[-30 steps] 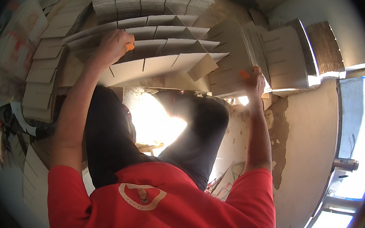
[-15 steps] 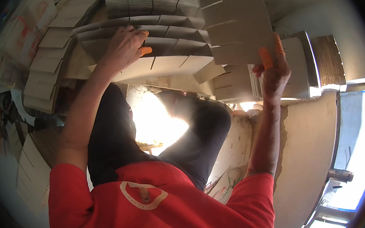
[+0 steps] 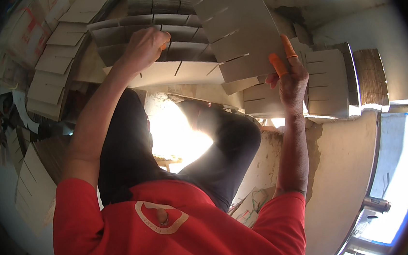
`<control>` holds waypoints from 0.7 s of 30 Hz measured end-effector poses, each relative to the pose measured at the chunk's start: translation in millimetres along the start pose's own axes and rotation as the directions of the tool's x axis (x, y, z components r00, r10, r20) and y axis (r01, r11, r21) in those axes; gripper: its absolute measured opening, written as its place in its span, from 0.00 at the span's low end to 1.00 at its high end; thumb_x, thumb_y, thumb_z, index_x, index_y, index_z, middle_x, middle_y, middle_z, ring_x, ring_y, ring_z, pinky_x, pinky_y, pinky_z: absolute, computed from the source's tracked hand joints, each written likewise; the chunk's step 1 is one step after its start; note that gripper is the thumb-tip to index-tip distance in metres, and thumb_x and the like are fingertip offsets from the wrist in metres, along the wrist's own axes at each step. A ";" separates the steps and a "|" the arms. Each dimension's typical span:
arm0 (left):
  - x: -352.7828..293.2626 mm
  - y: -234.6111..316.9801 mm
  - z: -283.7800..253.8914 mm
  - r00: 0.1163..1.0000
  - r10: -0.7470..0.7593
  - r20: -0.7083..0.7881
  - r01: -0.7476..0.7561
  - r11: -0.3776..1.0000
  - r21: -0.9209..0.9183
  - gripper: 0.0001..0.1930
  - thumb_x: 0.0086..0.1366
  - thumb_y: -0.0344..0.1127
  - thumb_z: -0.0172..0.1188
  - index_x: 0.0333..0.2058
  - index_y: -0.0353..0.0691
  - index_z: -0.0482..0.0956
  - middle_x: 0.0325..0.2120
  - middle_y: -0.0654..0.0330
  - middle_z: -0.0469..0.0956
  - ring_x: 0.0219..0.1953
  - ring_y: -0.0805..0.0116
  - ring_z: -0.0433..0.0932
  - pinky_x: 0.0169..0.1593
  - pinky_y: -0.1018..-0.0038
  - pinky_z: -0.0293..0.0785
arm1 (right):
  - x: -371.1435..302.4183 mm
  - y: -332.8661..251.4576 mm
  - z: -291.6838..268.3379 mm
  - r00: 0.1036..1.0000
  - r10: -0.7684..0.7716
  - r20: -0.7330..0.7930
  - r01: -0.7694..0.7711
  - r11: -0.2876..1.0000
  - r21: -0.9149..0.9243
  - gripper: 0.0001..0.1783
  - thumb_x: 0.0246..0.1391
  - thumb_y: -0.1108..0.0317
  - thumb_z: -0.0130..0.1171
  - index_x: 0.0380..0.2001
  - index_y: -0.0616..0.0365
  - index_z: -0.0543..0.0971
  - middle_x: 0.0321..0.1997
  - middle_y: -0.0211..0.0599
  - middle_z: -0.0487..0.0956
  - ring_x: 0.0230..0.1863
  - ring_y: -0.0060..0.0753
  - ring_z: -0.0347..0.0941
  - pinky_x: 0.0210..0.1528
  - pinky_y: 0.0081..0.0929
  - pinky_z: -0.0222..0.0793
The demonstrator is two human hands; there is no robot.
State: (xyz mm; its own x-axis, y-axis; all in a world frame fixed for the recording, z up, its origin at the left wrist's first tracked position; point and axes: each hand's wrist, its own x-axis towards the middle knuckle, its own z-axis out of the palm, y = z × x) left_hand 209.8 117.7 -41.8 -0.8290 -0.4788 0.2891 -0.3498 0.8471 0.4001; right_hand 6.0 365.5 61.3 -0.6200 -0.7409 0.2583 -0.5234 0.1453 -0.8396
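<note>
My right hand [image 3: 288, 79], with orange rubber caps on two fingers, grips the lower edge of a grey slotted cardboard sheet [image 3: 236, 25] and holds it up, tilted. My left hand [image 3: 144, 47], also with an orange fingertip cap, rests closed on a row of slotted cardboard strips [image 3: 147, 28] that stand on edge in front of me. A long slotted strip [image 3: 180, 73] lies just below that hand. My red shirt and dark trousers fill the lower middle of the view.
Stacks of slotted cardboard sheets [image 3: 328, 82] lie at the right, more flat pieces [image 3: 55, 63] fan out at the left. A pale slotted sheet [image 3: 34, 186] lies at the lower left. A concrete ledge [image 3: 348, 163] runs down the right, with a bright opening beyond.
My right hand has lifted the slotted sheet up and away from the right-hand stack. My left hand has stayed on the standing strips. The view has tipped slightly.
</note>
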 end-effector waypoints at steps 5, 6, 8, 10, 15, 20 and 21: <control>-1.2 -3.1 3.2 1.000 0.005 -0.006 -0.005 1.000 0.006 0.13 0.50 0.19 0.57 0.36 0.36 0.81 0.32 0.48 0.79 0.39 0.50 0.78 0.43 0.61 0.74 | -0.5 1.5 12.2 0.998 0.054 0.031 -0.053 0.998 -0.036 0.26 0.57 0.72 0.58 0.60 0.58 0.69 0.23 0.27 0.77 0.15 0.14 0.67 0.16 0.16 0.63; -0.8 -3.0 3.8 1.000 0.003 -0.008 -0.003 1.000 0.002 0.12 0.50 0.20 0.58 0.36 0.36 0.81 0.32 0.48 0.79 0.38 0.50 0.78 0.43 0.61 0.74 | -0.9 2.7 14.8 0.998 0.057 0.040 -0.054 0.997 -0.056 0.26 0.57 0.72 0.57 0.60 0.57 0.68 0.21 0.26 0.75 0.15 0.14 0.67 0.16 0.16 0.63; -1.5 -3.5 4.2 1.000 0.008 -0.022 -0.008 1.000 0.006 0.11 0.51 0.21 0.60 0.35 0.36 0.81 0.31 0.48 0.78 0.37 0.50 0.78 0.42 0.61 0.74 | -0.1 3.4 17.7 0.997 0.054 0.060 -0.049 0.996 -0.079 0.27 0.57 0.72 0.57 0.60 0.57 0.68 0.19 0.26 0.74 0.15 0.14 0.67 0.16 0.16 0.63; -1.6 -4.4 5.4 1.000 0.004 -0.030 -0.004 1.000 0.004 0.10 0.52 0.23 0.61 0.35 0.35 0.80 0.31 0.48 0.78 0.37 0.50 0.78 0.41 0.62 0.74 | 1.7 1.3 19.0 0.996 0.044 0.080 -0.037 0.996 -0.087 0.27 0.57 0.71 0.58 0.60 0.57 0.68 0.18 0.27 0.74 0.15 0.14 0.67 0.16 0.17 0.63; 7.5 -3.6 0.9 1.000 -0.014 0.011 0.015 0.999 -0.034 0.07 0.55 0.29 0.63 0.33 0.34 0.80 0.28 0.49 0.77 0.35 0.50 0.78 0.38 0.62 0.74 | 4.8 -1.6 15.5 0.998 0.007 0.067 -0.003 0.998 -0.059 0.28 0.57 0.71 0.58 0.61 0.60 0.67 0.20 0.28 0.75 0.14 0.13 0.66 0.14 0.16 0.61; 42.5 -32.0 -0.7 0.958 0.102 -0.268 -0.106 0.994 -0.001 0.07 0.55 0.30 0.63 0.33 0.35 0.79 0.24 0.50 0.76 0.32 0.49 0.77 0.36 0.60 0.72 | -0.8 1.1 21.8 0.998 0.010 0.057 -0.005 0.996 -0.087 0.26 0.58 0.72 0.57 0.60 0.62 0.68 0.18 0.28 0.74 0.13 0.13 0.63 0.14 0.16 0.59; 48.8 -39.0 -1.0 0.928 0.138 -0.347 -0.139 0.990 0.021 0.07 0.55 0.30 0.62 0.32 0.35 0.79 0.23 0.50 0.76 0.31 0.49 0.77 0.36 0.59 0.72 | -1.9 0.0 22.3 0.998 -0.024 0.059 0.029 0.997 -0.076 0.26 0.58 0.71 0.57 0.60 0.62 0.68 0.17 0.27 0.74 0.12 0.12 0.63 0.14 0.16 0.59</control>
State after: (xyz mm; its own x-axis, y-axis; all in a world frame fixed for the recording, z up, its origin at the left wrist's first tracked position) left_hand 183.4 61.0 -42.4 -0.6655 -0.4077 0.6252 -0.2400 0.9100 0.3380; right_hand 20.2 352.3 50.0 -0.5714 -0.7817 0.2498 -0.5841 0.1735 -0.7929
